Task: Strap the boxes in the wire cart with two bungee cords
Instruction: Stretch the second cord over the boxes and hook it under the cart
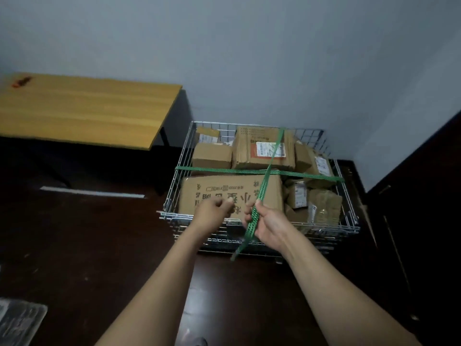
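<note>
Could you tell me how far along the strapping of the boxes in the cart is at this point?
The first green cord already spans the wire cart side to side over the boxes. The second cord runs from the far rim toward the near side, gripped by the right hand; the left hand is closed beside it. Its loose near end still looks unattached, so fastening remains.

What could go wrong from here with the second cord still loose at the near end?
The front-to-back green cord is stretched in the right hand, its free end dangling unhooked; a slip could snap it back. The left hand is closed beside it, not on the cord, so one grip holds the tension. The small boxes at right sit away from that cord and may stay loose.
</note>
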